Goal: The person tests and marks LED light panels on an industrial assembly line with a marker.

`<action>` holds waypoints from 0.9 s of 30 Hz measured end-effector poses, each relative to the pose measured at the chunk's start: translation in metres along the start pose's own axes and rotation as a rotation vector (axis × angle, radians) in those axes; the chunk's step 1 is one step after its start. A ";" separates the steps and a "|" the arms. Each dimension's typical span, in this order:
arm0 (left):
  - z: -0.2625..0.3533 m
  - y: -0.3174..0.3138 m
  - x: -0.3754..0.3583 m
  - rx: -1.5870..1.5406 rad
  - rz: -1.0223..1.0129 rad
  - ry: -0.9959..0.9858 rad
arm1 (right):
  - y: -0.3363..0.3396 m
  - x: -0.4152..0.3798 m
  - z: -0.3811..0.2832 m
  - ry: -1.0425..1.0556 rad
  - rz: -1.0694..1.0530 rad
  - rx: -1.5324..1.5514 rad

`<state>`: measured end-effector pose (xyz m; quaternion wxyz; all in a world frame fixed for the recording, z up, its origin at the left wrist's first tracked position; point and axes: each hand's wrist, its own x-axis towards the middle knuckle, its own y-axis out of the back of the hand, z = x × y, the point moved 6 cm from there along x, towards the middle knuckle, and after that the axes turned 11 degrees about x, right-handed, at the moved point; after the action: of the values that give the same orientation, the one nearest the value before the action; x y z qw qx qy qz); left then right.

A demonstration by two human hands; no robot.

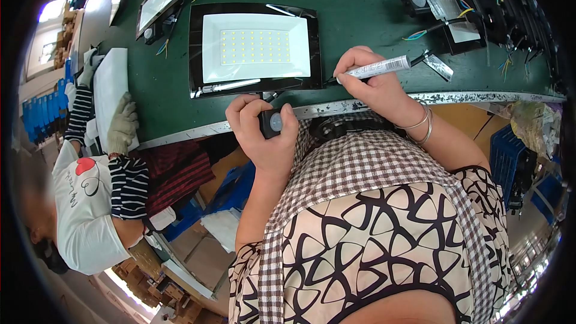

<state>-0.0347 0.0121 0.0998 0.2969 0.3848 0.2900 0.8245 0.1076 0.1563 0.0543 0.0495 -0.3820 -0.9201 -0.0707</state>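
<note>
An LED floodlight (pixel 207 42) lies face up on the green bench, its black-framed glass showing a grid of yellow LEDs. At the front edge of the lamp, my left hand (pixel 258 138) is closed around its small black motion sensor (pixel 270 123) with a domed lens. My right hand (pixel 384 93) pinches a white marker pen (pixel 384 67) with printed text, the tip pointing left toward the lamp's lower right corner. A dark cable with a white label (pixel 439 67) lies just beyond the pen's right end.
More floodlights stand on the green bench (pixel 354 9): one upper left (pixel 159 3) and a cluster at the right (pixel 456 9) with loose coloured wires. Left, a gloved co-worker (pixel 96 198) holds a white board (pixel 112 93). A blue crate (pixel 507 156) stands right, below the bench edge.
</note>
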 end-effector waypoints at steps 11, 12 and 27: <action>0.000 0.000 -0.002 0.004 -0.002 -0.001 | 0.001 0.010 0.007 -0.062 0.070 0.090; 0.000 0.000 -0.002 0.005 -0.002 0.001 | 0.002 0.012 0.009 -0.103 0.077 0.146; -0.006 0.000 -0.002 -0.058 0.017 0.026 | 0.022 0.029 0.018 -0.077 0.282 0.333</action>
<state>-0.0389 0.0090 0.0954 0.2972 0.3677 0.2665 0.8399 0.1022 0.1953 0.0427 0.0859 -0.4958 -0.8578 0.1045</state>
